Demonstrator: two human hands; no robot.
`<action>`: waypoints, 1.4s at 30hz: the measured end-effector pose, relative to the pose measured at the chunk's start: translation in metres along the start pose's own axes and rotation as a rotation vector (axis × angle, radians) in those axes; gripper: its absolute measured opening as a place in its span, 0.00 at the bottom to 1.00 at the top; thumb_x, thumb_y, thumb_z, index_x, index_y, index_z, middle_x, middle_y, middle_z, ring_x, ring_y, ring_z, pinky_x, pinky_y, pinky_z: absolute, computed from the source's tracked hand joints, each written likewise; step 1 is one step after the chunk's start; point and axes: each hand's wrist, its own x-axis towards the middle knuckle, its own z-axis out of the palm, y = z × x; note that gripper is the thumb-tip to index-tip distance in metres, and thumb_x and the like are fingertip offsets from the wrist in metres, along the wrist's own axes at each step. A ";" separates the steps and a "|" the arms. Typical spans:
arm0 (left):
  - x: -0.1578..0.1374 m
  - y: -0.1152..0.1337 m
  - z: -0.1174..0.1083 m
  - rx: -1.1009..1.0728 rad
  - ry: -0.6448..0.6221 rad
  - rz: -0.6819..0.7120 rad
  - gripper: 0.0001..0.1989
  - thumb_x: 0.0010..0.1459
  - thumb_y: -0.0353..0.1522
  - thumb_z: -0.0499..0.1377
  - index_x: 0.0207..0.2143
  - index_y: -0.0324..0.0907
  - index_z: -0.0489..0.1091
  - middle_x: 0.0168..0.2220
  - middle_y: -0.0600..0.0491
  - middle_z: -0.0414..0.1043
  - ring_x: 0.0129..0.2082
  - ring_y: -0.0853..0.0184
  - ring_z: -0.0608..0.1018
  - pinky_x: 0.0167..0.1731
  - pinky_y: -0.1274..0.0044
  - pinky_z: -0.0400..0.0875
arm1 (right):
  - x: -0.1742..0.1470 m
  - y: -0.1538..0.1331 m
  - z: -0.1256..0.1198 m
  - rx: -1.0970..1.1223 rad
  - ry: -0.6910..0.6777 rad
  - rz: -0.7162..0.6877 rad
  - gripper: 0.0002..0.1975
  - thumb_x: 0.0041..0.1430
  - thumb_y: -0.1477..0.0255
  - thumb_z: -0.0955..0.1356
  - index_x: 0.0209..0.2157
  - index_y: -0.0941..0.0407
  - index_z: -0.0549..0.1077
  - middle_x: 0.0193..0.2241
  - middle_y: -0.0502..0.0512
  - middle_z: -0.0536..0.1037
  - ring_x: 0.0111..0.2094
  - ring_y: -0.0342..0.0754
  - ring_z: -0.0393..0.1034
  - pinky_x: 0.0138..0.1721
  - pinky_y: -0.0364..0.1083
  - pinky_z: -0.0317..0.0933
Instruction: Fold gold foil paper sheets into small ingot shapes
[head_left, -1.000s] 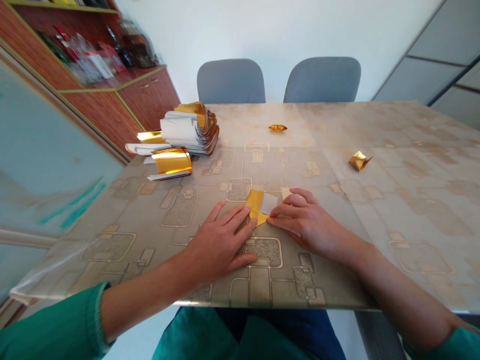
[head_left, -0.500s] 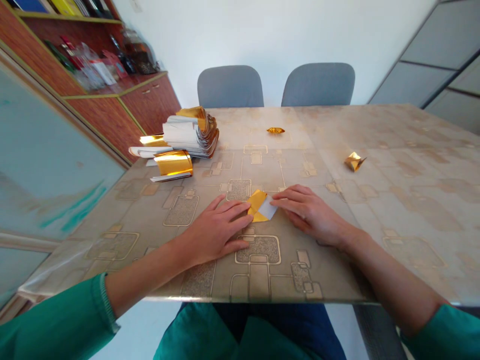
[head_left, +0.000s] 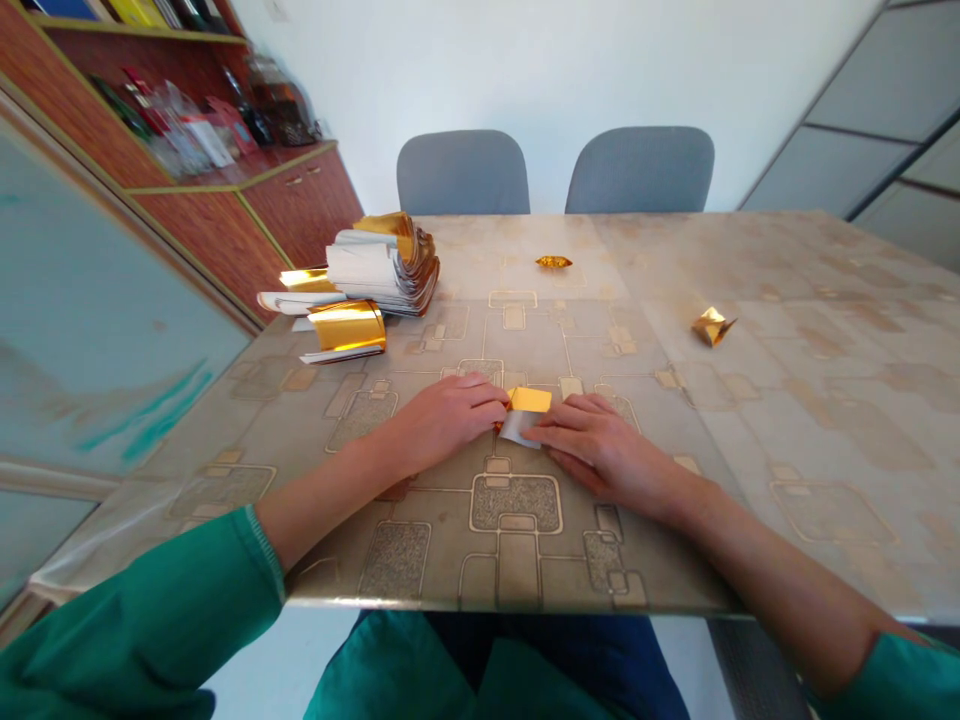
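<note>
While two shaped gold pieces lie apart on the tabletop [head_left: 825,400], the folded paper [head_left: 530,400] between the hands, seen in the head view, looks only partway worked. It sits near the middle of the near side, a gold strip across its far part and pale backing exposed on its near part. The left hand [head_left: 450,418] appears pinched on its left end; the right hand [head_left: 604,445] lays its fingers on the pale face at the right, though whether it grips cannot be told. One finished-looking piece, the narrow gold piece [head_left: 553,262], lies far off near the middle; the other, the pointed gold piece [head_left: 712,327], lies to the right. At the far left, the thick paper stack [head_left: 382,270] and the curled gold sheets [head_left: 347,328] beside it look unworked, so much seems left.

Fingers cover both ends of the folded paper, its underside is hidden, and both thumbs are hard to make out. The bottles and packets [head_left: 195,130] on the cabinet are blurred.
</note>
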 end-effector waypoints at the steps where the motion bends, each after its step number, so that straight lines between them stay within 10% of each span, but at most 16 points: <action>1: -0.001 0.001 0.000 0.000 0.005 0.005 0.09 0.67 0.27 0.52 0.41 0.41 0.72 0.49 0.51 0.74 0.48 0.65 0.73 0.48 0.71 0.69 | 0.000 0.002 -0.002 -0.007 0.023 0.005 0.16 0.66 0.77 0.61 0.52 0.55 0.73 0.43 0.58 0.77 0.43 0.51 0.67 0.45 0.52 0.61; 25: 0.007 0.011 0.012 -0.025 0.092 0.011 0.08 0.67 0.34 0.55 0.42 0.39 0.71 0.49 0.50 0.74 0.47 0.63 0.73 0.50 0.70 0.69 | 0.003 0.011 -0.007 0.070 -0.013 0.011 0.13 0.64 0.71 0.67 0.49 0.55 0.74 0.46 0.58 0.76 0.45 0.51 0.67 0.48 0.51 0.64; 34: 0.010 0.028 0.005 -0.078 0.005 -0.171 0.27 0.55 0.52 0.63 0.45 0.40 0.69 0.50 0.47 0.72 0.50 0.56 0.71 0.50 0.65 0.69 | 0.008 0.012 0.002 -0.047 0.049 0.000 0.12 0.69 0.67 0.63 0.42 0.56 0.77 0.41 0.57 0.78 0.41 0.50 0.68 0.44 0.49 0.65; 42: 0.009 0.032 0.009 -0.111 0.035 -0.184 0.06 0.64 0.34 0.58 0.40 0.40 0.70 0.49 0.48 0.73 0.50 0.59 0.72 0.51 0.65 0.69 | 0.008 0.004 -0.002 -0.106 0.010 -0.006 0.10 0.68 0.69 0.63 0.43 0.58 0.74 0.40 0.58 0.77 0.40 0.50 0.68 0.43 0.50 0.65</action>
